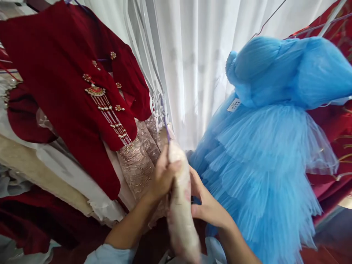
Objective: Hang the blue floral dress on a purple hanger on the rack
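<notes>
Nearest the camera, a pale cream garment [181, 205], blurred, hangs narrow between both hands. The left hand [162, 176] is clenched around its upper part, just below a purple hanger hook [165, 126], steadying it. The right hand [205, 203] cups its other side, fingers partly curled against the fabric. A red beaded jacket [68, 84] hangs left, a blue tulle dress [264, 146] right, before a white curtain [192, 55].

Both forearms rise from below and meet at the middle. The left hand [164, 175] curls shut, thumb laid across the front, its grip tight. The right hand [205, 205] cups in from the opposite side, fingers bent.
</notes>
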A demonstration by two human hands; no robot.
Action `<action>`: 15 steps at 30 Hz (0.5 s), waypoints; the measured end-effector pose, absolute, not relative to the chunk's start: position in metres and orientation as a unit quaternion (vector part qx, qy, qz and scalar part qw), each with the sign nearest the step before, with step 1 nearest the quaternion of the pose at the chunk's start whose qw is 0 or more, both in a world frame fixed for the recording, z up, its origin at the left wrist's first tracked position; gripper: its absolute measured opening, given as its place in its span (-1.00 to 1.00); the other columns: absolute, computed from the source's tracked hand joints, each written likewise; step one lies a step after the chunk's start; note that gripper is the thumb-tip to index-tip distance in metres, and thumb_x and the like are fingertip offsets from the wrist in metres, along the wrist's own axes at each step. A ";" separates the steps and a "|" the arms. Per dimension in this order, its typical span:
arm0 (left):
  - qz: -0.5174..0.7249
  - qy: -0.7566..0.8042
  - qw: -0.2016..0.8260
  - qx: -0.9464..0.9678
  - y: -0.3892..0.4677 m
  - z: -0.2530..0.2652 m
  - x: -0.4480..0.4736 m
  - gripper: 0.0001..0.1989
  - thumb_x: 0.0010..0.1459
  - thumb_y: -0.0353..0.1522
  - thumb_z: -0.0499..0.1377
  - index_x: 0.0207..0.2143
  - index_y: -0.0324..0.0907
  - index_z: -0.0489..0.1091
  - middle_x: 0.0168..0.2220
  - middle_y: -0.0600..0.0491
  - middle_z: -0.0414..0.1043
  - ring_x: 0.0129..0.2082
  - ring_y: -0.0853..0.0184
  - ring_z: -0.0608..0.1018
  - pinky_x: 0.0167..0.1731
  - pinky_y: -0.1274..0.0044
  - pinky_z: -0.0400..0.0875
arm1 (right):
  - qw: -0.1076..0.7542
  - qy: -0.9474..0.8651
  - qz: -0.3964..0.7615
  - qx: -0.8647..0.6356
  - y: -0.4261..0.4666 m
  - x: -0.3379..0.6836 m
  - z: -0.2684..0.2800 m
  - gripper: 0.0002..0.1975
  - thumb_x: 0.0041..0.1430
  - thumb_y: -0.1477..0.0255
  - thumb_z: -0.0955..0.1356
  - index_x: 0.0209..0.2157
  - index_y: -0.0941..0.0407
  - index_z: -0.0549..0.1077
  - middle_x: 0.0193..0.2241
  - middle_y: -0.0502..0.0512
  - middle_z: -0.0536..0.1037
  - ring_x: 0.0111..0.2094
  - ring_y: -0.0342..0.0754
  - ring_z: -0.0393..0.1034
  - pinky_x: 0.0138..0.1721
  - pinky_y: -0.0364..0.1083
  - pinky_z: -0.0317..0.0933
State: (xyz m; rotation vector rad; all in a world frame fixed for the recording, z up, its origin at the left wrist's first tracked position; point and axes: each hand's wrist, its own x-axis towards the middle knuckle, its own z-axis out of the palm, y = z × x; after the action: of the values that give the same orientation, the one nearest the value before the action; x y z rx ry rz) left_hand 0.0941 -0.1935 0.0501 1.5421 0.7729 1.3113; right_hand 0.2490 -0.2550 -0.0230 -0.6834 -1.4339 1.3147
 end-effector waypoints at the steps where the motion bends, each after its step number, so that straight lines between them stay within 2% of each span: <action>1: 0.522 0.292 0.473 0.646 -0.194 0.055 0.112 -0.56 0.13 -0.14 0.25 0.00 -0.15 0.34 -0.21 0.02 0.45 -0.25 0.26 0.50 -0.29 0.49 0.45 | 0.528 -0.588 0.549 -0.273 -0.264 0.253 -0.014 0.21 -0.04 -0.17 0.51 0.48 -0.11 -0.10 0.41 0.21 0.12 0.35 0.24 0.16 0.29 0.17 0.15; 3: 0.494 0.241 0.471 0.690 -0.190 0.068 0.144 -0.66 0.16 -0.16 0.25 -0.12 -0.17 0.35 -0.28 0.06 0.39 -0.28 0.32 0.46 -0.29 0.53 0.41 | 0.563 -0.567 0.546 -0.252 -0.282 0.263 0.005 0.25 -0.04 -0.20 0.49 0.49 -0.14 -0.19 0.47 0.14 0.01 0.47 0.24 -0.08 0.40 0.21 -0.02; 4: 0.486 0.212 0.472 0.704 -0.186 0.075 0.157 -0.69 0.18 -0.17 0.25 -0.16 -0.17 0.33 -0.32 0.09 0.34 -0.32 0.36 0.43 -0.32 0.55 0.39 | 0.580 -0.558 0.540 -0.247 -0.289 0.268 0.015 0.25 -0.03 -0.22 0.47 0.50 -0.15 -0.23 0.48 0.11 -0.01 0.49 0.25 -0.12 0.41 0.24 -0.04; 6: 0.491 0.158 0.463 0.721 -0.175 0.091 0.179 -0.70 0.20 -0.17 0.27 -0.22 -0.16 0.28 -0.39 0.15 0.25 -0.42 0.43 0.36 -0.42 0.59 0.31 | 0.602 -0.556 0.513 -0.257 -0.297 0.279 0.034 0.21 0.04 -0.18 0.45 0.50 -0.16 -0.26 0.48 0.09 0.00 0.48 0.26 -0.09 0.40 0.27 0.00; 9: 0.496 0.095 0.396 0.767 -0.155 0.120 0.208 -0.66 0.22 -0.14 0.31 -0.26 -0.17 0.27 -0.42 0.16 0.25 -0.44 0.44 0.39 -0.43 0.59 0.33 | 0.623 -0.580 0.417 -0.318 -0.291 0.293 0.059 -0.01 0.19 0.12 0.43 0.49 -0.17 -0.16 0.46 0.02 0.09 0.46 0.20 0.00 0.39 0.24 0.08; 11: 0.502 0.072 0.318 0.801 -0.144 0.144 0.223 -0.69 0.32 -0.14 0.23 -0.17 -0.20 0.33 -0.32 0.09 0.38 -0.28 0.36 0.54 -0.27 0.54 0.44 | 0.645 -0.596 0.332 -0.344 -0.279 0.300 0.079 -0.15 0.21 0.31 0.38 0.47 -0.14 -0.01 0.42 0.00 0.19 0.41 0.17 0.11 0.32 0.19 0.21; 12: 0.511 0.060 0.271 0.814 -0.142 0.155 0.228 -0.68 0.39 -0.15 0.15 -0.07 -0.23 0.35 -0.21 0.04 0.44 -0.13 0.31 0.58 -0.14 0.49 0.47 | 0.661 -0.601 0.290 -0.343 -0.271 0.304 0.091 -0.20 0.19 0.38 0.35 0.43 -0.11 0.09 0.39 0.01 0.26 0.37 0.16 0.19 0.25 0.15 0.30; 13: 0.521 0.045 0.218 0.824 -0.142 0.165 0.230 -0.64 0.44 -0.16 0.07 0.06 -0.27 0.33 -0.07 -0.02 0.46 0.05 0.24 0.56 0.01 0.42 0.45 | 0.680 -0.602 0.250 -0.336 -0.262 0.308 0.104 -0.26 0.14 0.45 0.33 0.38 -0.08 0.21 0.34 0.04 0.34 0.30 0.14 0.29 0.16 0.10 0.38; 15: 0.530 0.019 0.109 0.841 -0.149 0.177 0.223 -0.52 0.49 -0.19 -0.05 0.28 -0.31 0.19 0.23 -0.09 0.33 0.35 0.16 0.33 0.25 0.28 0.29 | 0.721 -0.591 0.181 -0.313 -0.243 0.319 0.134 -0.37 0.00 0.58 0.30 0.16 0.03 0.48 0.16 0.09 0.52 0.06 0.05 0.49 -0.09 -0.04 0.46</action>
State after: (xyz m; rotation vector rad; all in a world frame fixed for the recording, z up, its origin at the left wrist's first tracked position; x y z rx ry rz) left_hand 0.2226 -0.1490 0.1774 2.4735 0.0545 1.5578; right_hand 0.3191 -0.2432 0.1341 -0.6909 -1.3057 0.4010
